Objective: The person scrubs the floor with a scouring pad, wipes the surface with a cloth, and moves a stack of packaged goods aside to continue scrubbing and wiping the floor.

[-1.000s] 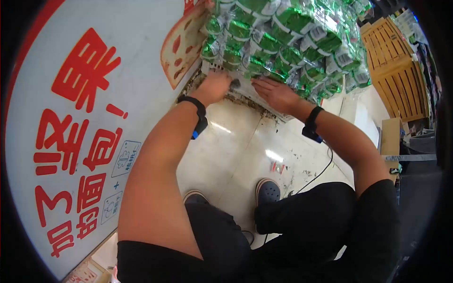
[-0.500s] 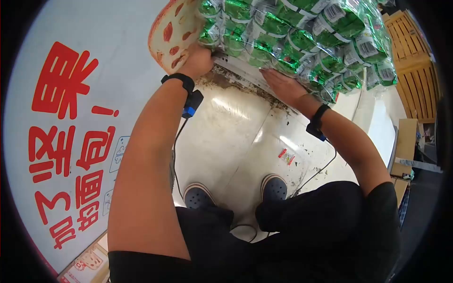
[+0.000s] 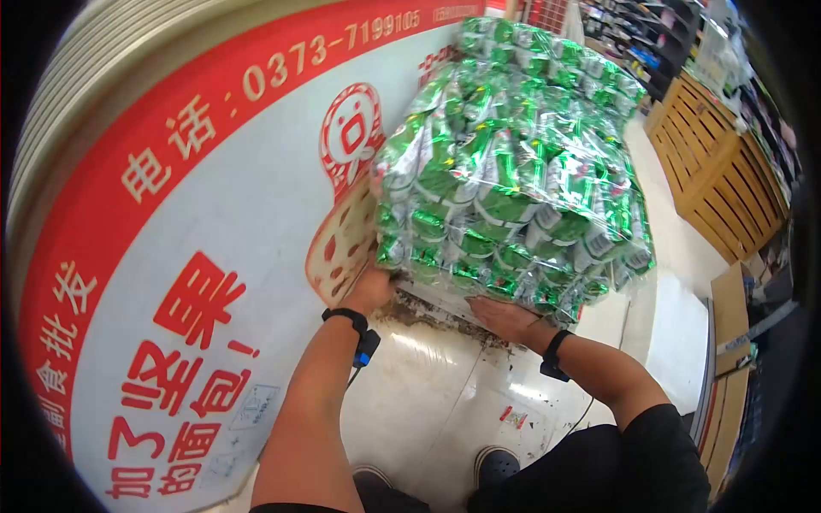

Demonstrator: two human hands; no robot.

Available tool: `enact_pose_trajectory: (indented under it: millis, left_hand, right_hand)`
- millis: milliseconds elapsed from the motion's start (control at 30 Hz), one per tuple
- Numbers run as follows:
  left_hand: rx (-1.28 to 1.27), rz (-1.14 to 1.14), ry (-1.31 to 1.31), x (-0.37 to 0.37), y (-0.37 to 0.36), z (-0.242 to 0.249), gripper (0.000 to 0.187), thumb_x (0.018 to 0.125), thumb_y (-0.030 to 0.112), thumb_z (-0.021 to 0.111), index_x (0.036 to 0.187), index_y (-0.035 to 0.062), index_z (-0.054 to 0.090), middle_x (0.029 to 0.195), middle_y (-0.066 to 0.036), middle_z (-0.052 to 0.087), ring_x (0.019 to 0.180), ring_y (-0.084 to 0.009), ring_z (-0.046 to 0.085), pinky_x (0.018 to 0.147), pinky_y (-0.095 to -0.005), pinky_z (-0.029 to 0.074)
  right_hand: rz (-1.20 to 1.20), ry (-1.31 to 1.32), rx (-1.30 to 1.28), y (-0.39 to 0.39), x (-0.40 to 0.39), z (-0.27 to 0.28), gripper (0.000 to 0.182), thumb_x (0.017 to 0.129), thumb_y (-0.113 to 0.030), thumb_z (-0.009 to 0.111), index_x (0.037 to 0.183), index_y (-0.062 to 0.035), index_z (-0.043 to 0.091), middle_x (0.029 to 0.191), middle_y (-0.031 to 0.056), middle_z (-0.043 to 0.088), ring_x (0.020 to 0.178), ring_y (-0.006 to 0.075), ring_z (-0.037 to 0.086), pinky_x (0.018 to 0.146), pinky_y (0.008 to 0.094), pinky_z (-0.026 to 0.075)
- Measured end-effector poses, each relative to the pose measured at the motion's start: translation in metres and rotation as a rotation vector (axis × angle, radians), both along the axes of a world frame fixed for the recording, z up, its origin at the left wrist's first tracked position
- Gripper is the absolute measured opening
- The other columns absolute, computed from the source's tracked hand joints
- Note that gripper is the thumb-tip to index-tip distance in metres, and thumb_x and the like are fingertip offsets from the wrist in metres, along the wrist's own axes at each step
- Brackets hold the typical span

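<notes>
A large stack of green-and-silver packs (image 3: 513,188) under clear plastic film stands in front of me, on a low white base (image 3: 432,297). Whether the packs hold bottles or cans I cannot make out. My left hand (image 3: 372,289) is at the lower left corner of the stack, beside the printed panel; its fingers are hidden there. At the front lower edge, my right hand (image 3: 505,318) lies against the white base with its fingers stretched out. The fingertips are partly out of sight under the edge. Both wrists wear black straps, the left one with a small box.
A curved white panel (image 3: 197,231) with red lettering rises along the left. Wooden slatted crates (image 3: 718,162) and a cardboard box (image 3: 729,312) are on the right. Dirt and red scraps (image 3: 513,416) lie on the tiled floor (image 3: 410,376) near my shoes (image 3: 496,466).
The view has tilted up, so much more of the stack and the panel shows. Both hands remain at the base of the stack.
</notes>
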State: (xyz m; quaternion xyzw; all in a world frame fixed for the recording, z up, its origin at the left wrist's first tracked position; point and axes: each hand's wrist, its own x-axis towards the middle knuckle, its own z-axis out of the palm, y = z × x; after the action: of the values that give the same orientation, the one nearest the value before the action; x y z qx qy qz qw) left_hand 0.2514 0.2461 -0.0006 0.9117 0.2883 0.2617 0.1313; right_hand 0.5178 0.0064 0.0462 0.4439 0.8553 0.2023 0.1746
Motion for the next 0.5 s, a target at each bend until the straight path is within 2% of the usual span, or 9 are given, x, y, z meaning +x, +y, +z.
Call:
enact_pose_trajectory:
  millis: [67,133,167,267,333,367,400,467,500]
  left_hand:
    - [-0.153,-0.019,0.153,0.002,-0.002,0.017,0.039,0.084,0.020,0.068,0.119,0.0027,0.063,0.118,-0.022,0.064,0.111,-0.0402,0.058,0.099,-0.0451,0.044]
    - [-0.148,-0.104,-0.033,0.009,-0.004,0.022,0.050,0.081,0.016,0.071,0.128,0.0048,0.057,0.131,-0.022,0.056,0.121,-0.0404,0.051,0.104,-0.0448,0.040]
    - [-0.243,-0.089,0.026,0.006,-0.004,0.024,0.061,0.079,0.013,0.074,0.134,0.0064,0.051,0.143,-0.022,0.046,0.130,-0.0402,0.044,0.108,-0.0451,0.036]
    - [-0.320,-0.135,0.005,0.008,-0.002,0.021,0.065,0.077,0.013,0.076,0.136,0.0052,0.051,0.151,-0.024,0.029,0.136,-0.0468,0.031,0.114,-0.0464,0.030]
    - [-0.306,-0.155,-0.018,0.011,-0.011,0.016,0.064,0.077,0.016,0.076,0.135,0.0056,0.052,0.150,-0.027,0.030,0.136,-0.0487,0.029,0.114,-0.0474,0.029]
    - [-0.288,-0.168,-0.041,0.011,-0.020,0.023,0.063,0.077,0.018,0.076,0.135,0.0060,0.053,0.149,-0.029,0.031,0.136,-0.0506,0.028,0.114,-0.0484,0.028]
    - [-0.213,-0.152,-0.022,0.011,-0.029,0.030,0.062,0.078,0.017,0.075,0.135,0.0061,0.053,0.149,-0.030,0.031,0.136,-0.0508,0.028,0.114,-0.0477,0.029]
    - [-0.215,-0.155,0.013,0.014,-0.037,0.028,0.062,0.079,0.017,0.075,0.136,0.0074,0.052,0.149,-0.031,0.030,0.136,-0.0508,0.027,0.114,-0.0479,0.029]
    - [-0.272,-0.171,0.021,0.015,-0.033,0.022,0.061,0.079,0.018,0.075,0.136,0.0086,0.053,0.150,-0.032,0.027,0.136,-0.0506,0.027,0.114,-0.0488,0.028]
  right_hand:
    - [-0.024,0.050,0.019,-0.001,0.005,0.001,0.047,0.096,-0.010,0.039,0.141,0.0042,0.043,0.152,0.0157,0.038,0.141,0.0237,0.037,0.119,0.0307,0.027]
    - [-0.047,0.085,0.037,-0.004,0.018,0.008,0.046,0.096,-0.010,0.041,0.139,0.0042,0.045,0.152,0.0154,0.038,0.141,0.0236,0.037,0.119,0.0305,0.028]
    - [-0.012,0.056,0.048,-0.005,0.016,0.010,0.046,0.095,-0.010,0.042,0.139,0.0043,0.045,0.152,0.0147,0.038,0.140,0.0230,0.038,0.119,0.0304,0.028]
    - [0.019,0.062,0.062,-0.008,0.024,0.014,0.046,0.094,-0.011,0.044,0.138,0.0038,0.046,0.152,0.0137,0.039,0.140,0.0217,0.039,0.119,0.0302,0.029]
    - [-0.078,0.221,-0.108,-0.010,0.032,0.008,0.046,0.095,-0.013,0.043,0.139,0.0021,0.046,0.152,0.0123,0.039,0.139,0.0221,0.040,0.118,0.0307,0.030]
    - [0.023,-0.029,-0.013,-0.010,0.034,0.009,0.046,0.095,-0.013,0.042,0.139,0.0001,0.046,0.153,0.0113,0.038,0.140,0.0223,0.039,0.118,0.0315,0.031]
    - [0.031,-0.021,-0.034,-0.011,0.037,0.009,0.046,0.095,-0.013,0.042,0.139,0.0001,0.046,0.153,0.0113,0.038,0.140,0.0223,0.039,0.118,0.0315,0.031]
    - [-0.209,0.380,-0.262,-0.018,0.040,0.012,0.046,0.095,-0.014,0.042,0.140,-0.0024,0.046,0.153,0.0086,0.039,0.139,0.0225,0.040,0.117,0.0327,0.032]
    - [-0.189,0.374,-0.322,-0.020,0.044,0.009,0.046,0.095,-0.014,0.042,0.140,-0.0024,0.046,0.153,0.0086,0.039,0.139,0.0225,0.040,0.117,0.0327,0.032]
